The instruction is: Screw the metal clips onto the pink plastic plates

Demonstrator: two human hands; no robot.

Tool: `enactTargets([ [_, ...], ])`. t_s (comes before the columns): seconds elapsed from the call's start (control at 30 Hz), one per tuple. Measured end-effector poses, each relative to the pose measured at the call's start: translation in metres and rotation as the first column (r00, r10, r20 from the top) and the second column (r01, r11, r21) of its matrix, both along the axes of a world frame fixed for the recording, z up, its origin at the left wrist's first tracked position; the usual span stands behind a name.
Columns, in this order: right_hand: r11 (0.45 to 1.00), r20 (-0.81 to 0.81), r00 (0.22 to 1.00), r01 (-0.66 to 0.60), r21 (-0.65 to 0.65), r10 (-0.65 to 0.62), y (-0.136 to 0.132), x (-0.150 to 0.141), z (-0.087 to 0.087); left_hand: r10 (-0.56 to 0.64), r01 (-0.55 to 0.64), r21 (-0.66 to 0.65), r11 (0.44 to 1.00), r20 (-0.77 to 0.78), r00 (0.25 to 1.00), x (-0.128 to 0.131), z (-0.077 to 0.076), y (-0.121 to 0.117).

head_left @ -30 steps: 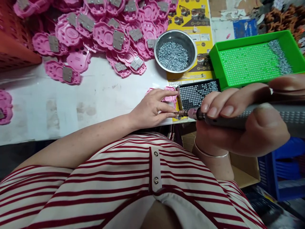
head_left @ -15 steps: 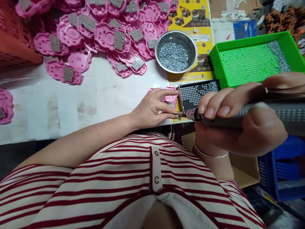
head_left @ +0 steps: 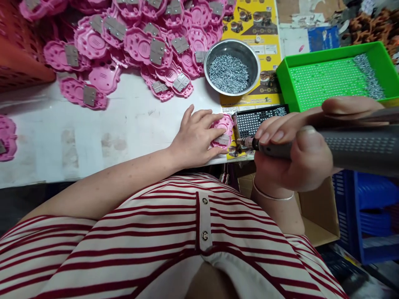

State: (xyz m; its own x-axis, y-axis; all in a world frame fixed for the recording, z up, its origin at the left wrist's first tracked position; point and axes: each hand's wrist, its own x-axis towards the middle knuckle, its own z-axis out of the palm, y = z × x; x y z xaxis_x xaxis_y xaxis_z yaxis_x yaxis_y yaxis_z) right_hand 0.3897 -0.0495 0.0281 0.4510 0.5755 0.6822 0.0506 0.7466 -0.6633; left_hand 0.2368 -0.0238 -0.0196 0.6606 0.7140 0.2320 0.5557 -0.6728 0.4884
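A: First item, left hand?
B: Left hand (head_left: 199, 137), palm down, fingers spread over a pink casing (head_left: 225, 123); casing lies near the table's (head_left: 146, 133) front edge, its left part covered, its metal plate (head_left: 222, 140) partly showing

A: Second item, right hand?
B: Right hand (head_left: 293, 153), fingers wrapped round a grey power driver (head_left: 364, 148), rear end cut off by the right edge

A: Driver tip?
B: Thin, beside the casing's right side; contact cannot be told, any screw on it too small to make out

A: Containers?
B: Black perforated tray (head_left: 261, 110), partly hidden behind the right hand; green tray (head_left: 285, 85), near side also partly hidden; steel bowl (head_left: 254, 66), full outline visible, holding small screws

A: Remainder?
B: Heap of pink casings (head_left: 137, 47), cropped at the top; red basket (head_left: 25, 52), cropped at left
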Motion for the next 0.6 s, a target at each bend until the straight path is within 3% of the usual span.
enactTargets([
  [0.07,0.999,0.024,0.999,0.033,0.042,-0.034,0.006,0.003,-0.011,0.006,-0.006,0.0,1.0,0.007,1.0,0.001,-0.001,0.0],
  [0.2,0.997,0.056,0.998,0.046,-0.064,-0.042,0.01,0.009,-0.024,0.033,-0.033,-0.011,0.999,0.029,0.999,0.004,-0.002,0.001],
  [0.6,0.993,0.083,0.992,0.103,-0.059,-0.098,0.008,0.0,-0.019,0.052,-0.052,-0.012,0.999,0.017,0.999,0.007,-0.002,0.002],
])
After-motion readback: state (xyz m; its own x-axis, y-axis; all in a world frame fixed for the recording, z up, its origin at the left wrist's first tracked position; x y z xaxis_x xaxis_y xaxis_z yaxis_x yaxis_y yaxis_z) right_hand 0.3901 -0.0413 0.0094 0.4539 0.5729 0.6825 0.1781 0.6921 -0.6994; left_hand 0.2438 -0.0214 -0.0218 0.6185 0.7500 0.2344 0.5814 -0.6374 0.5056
